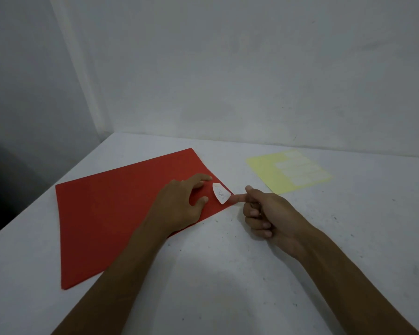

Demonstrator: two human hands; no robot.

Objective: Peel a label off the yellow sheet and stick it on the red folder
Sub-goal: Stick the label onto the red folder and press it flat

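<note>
The red folder (111,213) lies flat on the white table, turned at an angle. My left hand (179,206) rests on its right part with the fingers spread, pressing it down. A small white label (220,193) with handwriting sits at the folder's right corner, curved, with one end lifted. My right hand (264,213) has its index finger stretched out with the tip touching the label's right edge; the thumb is raised and the other fingers are curled in. The yellow sheet (264,170) with several pale labels lies to the back right, away from both hands.
The white table (228,274) meets grey walls at the back and on the left. Its left edge drops off into a dark gap (0,189) beyond the folder.
</note>
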